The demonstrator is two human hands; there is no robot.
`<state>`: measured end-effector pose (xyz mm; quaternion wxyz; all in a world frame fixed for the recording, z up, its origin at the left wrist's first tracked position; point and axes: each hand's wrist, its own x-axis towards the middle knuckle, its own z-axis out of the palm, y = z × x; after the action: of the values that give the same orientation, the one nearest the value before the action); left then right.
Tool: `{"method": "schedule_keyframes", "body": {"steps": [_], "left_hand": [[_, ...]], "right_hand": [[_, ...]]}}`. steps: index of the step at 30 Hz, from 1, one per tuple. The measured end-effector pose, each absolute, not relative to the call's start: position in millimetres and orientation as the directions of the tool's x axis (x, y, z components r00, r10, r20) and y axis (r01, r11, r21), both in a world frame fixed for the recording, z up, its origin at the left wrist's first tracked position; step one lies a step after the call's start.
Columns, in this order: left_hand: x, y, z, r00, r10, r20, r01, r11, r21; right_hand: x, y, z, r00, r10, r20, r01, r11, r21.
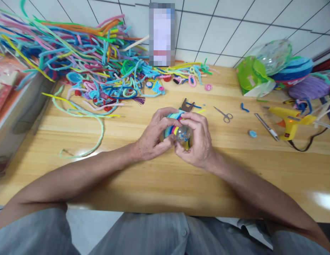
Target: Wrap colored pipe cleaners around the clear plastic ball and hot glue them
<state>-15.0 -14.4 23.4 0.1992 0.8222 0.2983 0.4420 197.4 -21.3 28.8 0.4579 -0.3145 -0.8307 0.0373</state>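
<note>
Between my two hands is a clear plastic bottle (184, 134) with a rounded end, wrapped in bands of blue, pink, yellow and pale green pipe cleaner. Around its wrapped side curl the fingers of my left hand (153, 139), the thumb pressing near the bare plastic. My right hand (199, 142) grips the other side, fingertips on the top bands and thumb low by the clear end. Parts of the bottle are hidden behind my fingers. Just beyond my hands, dark-handled pliers (186, 105) lie on the wooden table (133, 184).
A big heap of coloured pipe cleaners (82, 60) covers the back left. Rightward lie small scissors (226, 117), a blue cap (252, 134), a utility knife (267, 126) and a yellow glue gun (290, 121) with a cord. A green packet (251, 76) stands behind. A blurred-out phone-like panel (162, 35) stands at back.
</note>
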Motion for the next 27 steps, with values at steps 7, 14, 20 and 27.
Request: {"method": "schedule_keyframes", "body": {"steps": [7, 14, 20, 27], "left_hand": [[-14.5, -14.9, 22.4, 0.424, 0.663, 0.617, 0.301, -0.745, 0.595], [-15.7, -15.7, 23.7, 0.443, 0.677, 0.588, 0.347, -0.734, 0.584], [-15.2, -16.2, 24.2, 0.427, 0.669, 0.608, 0.307, -0.74, 0.598], [-16.2, -17.0, 27.2, 0.437, 0.681, 0.588, 0.325, -0.729, 0.602]], "right_hand": [[198.2, -20.8, 30.1, -0.383, 0.556, 0.738, 0.47, 0.805, -0.362], [195.3, -22.6, 30.4, -0.362, 0.554, 0.749, 0.496, 0.795, -0.349], [194.3, -22.9, 29.7, -0.358, 0.549, 0.755, 0.496, 0.797, -0.345], [194.2, -22.3, 29.6, -0.363, 0.549, 0.753, 0.493, 0.799, -0.345]]}}
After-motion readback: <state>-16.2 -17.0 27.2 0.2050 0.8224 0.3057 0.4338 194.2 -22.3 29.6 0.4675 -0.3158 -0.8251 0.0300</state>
